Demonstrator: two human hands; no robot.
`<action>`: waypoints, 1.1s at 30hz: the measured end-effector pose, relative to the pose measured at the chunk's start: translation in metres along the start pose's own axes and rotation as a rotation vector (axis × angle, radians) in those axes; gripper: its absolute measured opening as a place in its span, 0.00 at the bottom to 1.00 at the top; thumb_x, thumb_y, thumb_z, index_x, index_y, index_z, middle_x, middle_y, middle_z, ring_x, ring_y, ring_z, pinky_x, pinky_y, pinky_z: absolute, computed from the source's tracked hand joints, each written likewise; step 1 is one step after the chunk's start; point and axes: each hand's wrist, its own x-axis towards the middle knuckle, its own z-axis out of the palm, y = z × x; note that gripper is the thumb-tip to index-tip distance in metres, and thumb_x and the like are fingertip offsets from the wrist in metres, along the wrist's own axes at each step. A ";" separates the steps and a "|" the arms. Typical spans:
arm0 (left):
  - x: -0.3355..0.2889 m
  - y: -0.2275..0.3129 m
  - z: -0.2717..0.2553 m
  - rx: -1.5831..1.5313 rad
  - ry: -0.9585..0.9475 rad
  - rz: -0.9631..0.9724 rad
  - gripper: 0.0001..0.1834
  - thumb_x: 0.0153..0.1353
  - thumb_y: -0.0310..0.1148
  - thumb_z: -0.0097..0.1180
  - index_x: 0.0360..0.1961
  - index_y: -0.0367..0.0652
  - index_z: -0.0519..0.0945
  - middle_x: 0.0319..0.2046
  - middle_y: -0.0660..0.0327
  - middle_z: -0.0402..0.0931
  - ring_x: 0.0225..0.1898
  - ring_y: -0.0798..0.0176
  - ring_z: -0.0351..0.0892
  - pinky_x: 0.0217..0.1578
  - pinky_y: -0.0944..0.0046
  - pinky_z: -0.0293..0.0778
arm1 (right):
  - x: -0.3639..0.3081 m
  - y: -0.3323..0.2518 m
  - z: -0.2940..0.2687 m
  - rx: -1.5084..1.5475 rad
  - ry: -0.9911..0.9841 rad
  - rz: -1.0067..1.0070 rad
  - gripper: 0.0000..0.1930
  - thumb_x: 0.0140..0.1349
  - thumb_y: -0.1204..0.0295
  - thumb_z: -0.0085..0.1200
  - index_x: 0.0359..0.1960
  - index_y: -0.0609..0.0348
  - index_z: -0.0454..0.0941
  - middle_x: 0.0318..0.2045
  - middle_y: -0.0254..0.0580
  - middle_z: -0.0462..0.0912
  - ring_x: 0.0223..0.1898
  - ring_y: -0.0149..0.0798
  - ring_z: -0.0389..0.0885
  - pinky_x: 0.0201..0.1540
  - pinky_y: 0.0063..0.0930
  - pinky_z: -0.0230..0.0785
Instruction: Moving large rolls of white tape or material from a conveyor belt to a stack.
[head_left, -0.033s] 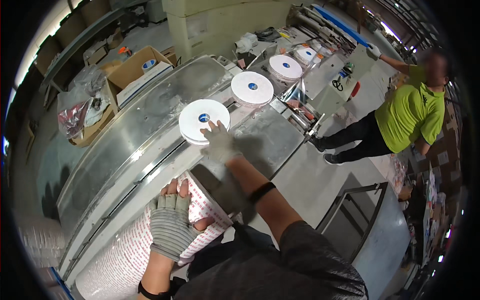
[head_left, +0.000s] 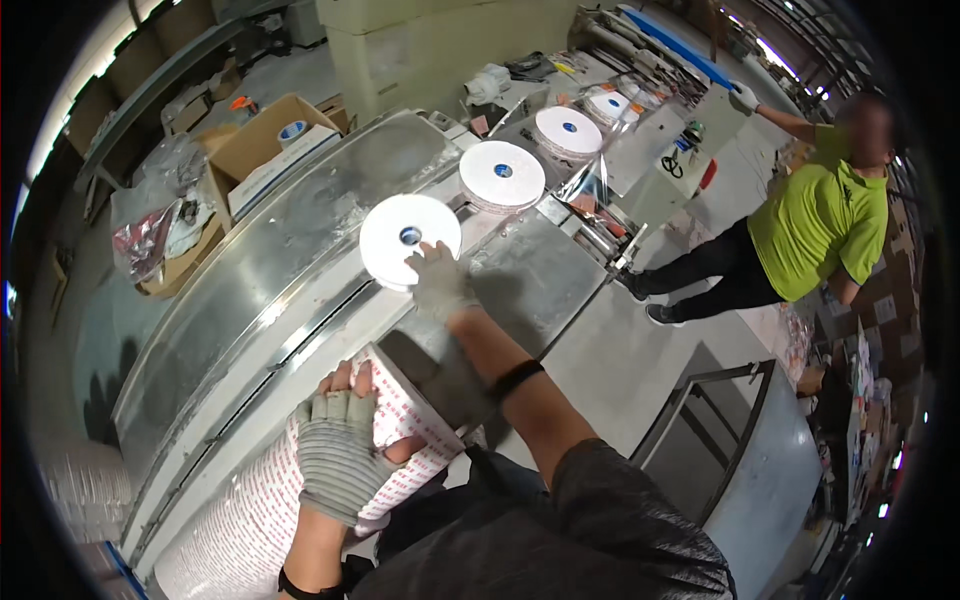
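Note:
My right hand (head_left: 443, 283), in a thin grey glove, reaches over the near side of a white tape roll (head_left: 392, 225). Its fingertips lie on the top face close to the core, and the thumb is hidden. My left hand (head_left: 347, 455), in a grey ribbed glove with bare fingertips, clasps the near end of a long row of tape rolls (head_left: 230, 515) with red print on white. Fingers bend over its upper side, with the thumb lower on the printed face. Beyond the right hand lie two more stacks of white rolls (head_left: 490, 165) with blue core labels.
Metal work surface (head_left: 535, 275) runs beneath the rolls, a long slot along it. Cardboard box (head_left: 265, 135) and plastic bags (head_left: 160, 205) stand at left. A person in a yellow-green shirt (head_left: 815, 225) stands at right, one gloved hand on a blue bar. A metal frame (head_left: 690, 410) sits lower right.
The roll under my right hand has shifted slightly and looks tilted; less of the layer below shows, and its core looks darker. My left hand keeps its hold.

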 end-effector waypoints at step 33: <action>-0.007 -0.007 -0.002 -0.082 0.024 -0.051 0.60 0.33 0.52 0.74 0.67 0.37 0.59 0.67 0.45 0.57 0.67 0.43 0.58 0.63 0.41 0.55 | -0.001 -0.063 -0.045 0.140 -0.173 -0.074 0.39 0.50 0.36 0.52 0.55 0.55 0.77 0.62 0.53 0.65 0.65 0.52 0.58 0.59 0.54 0.59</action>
